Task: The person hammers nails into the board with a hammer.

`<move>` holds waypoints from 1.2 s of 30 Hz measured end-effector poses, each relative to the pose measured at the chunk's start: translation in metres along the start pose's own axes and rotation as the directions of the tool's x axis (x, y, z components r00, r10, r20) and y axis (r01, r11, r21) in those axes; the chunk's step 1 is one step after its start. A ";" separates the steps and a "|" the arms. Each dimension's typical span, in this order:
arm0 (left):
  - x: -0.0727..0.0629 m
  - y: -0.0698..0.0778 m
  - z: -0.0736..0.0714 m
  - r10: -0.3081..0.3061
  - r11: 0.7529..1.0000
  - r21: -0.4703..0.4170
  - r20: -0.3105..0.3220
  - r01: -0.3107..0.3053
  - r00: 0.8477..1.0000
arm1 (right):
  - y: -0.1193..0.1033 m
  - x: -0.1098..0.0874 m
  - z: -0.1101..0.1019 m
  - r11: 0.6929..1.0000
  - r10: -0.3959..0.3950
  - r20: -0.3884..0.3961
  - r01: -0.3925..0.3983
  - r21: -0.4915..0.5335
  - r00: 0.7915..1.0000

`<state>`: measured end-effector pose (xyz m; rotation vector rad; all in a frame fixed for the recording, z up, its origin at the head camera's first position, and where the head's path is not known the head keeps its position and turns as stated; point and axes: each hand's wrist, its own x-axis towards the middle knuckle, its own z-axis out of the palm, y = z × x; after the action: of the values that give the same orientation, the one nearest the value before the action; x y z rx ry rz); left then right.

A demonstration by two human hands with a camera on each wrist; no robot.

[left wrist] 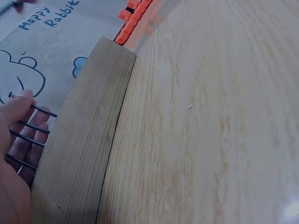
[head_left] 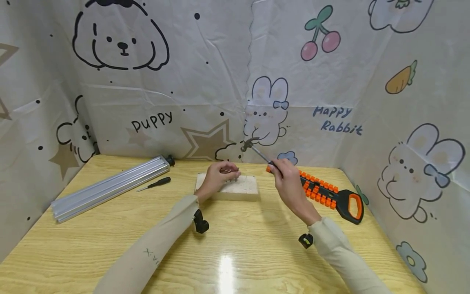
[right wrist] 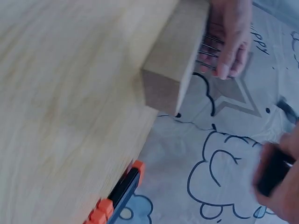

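Observation:
A pale wooden block [head_left: 240, 192] lies on the table in the head view. Several nails [left wrist: 29, 139] stick out of its upper face in the left wrist view. My left hand [head_left: 214, 179] is at the top of the block, and its thumb and a finger pinch one nail [left wrist: 45, 111] there. Its other fingers lie behind the neighbouring nails. To the right, my right hand [head_left: 291, 190] grips a hammer [head_left: 262, 154] by its dark handle. The hammer's head is raised above the block, apart from the nails. In the right wrist view the hammer hand is blurred.
An aluminium profile bar [head_left: 114, 185] lies at the left, with a black-handled screwdriver [head_left: 156, 183] beside it. An orange and black tool [head_left: 330, 196] with a loop handle lies at the right. Printed cloth [head_left: 205, 81] hangs behind the table [head_left: 227, 241].

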<state>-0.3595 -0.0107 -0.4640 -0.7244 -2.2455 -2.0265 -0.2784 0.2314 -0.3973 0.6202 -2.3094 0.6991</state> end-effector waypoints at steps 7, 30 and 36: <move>-0.001 0.002 0.001 -0.011 1.000 0.008 -0.014 0.012 1.000 | 0.002 -0.007 0.005 0.997 0.000 0.125 0.009 -0.071 0.992; -0.002 0.004 0.000 -0.032 0.999 0.005 0.005 0.032 0.999 | 0.000 0.003 0.000 0.996 -0.060 0.011 0.061 -0.061 0.998; -0.001 0.001 -0.001 -0.025 1.000 0.001 0.005 0.025 1.000 | 0.001 -0.002 0.003 0.998 -0.059 -0.031 0.059 -0.020 0.998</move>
<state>-0.3588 -0.0115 -0.4632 -0.7055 -2.2688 -2.0372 -0.2789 0.2303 -0.4006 0.6611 -2.2568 0.6539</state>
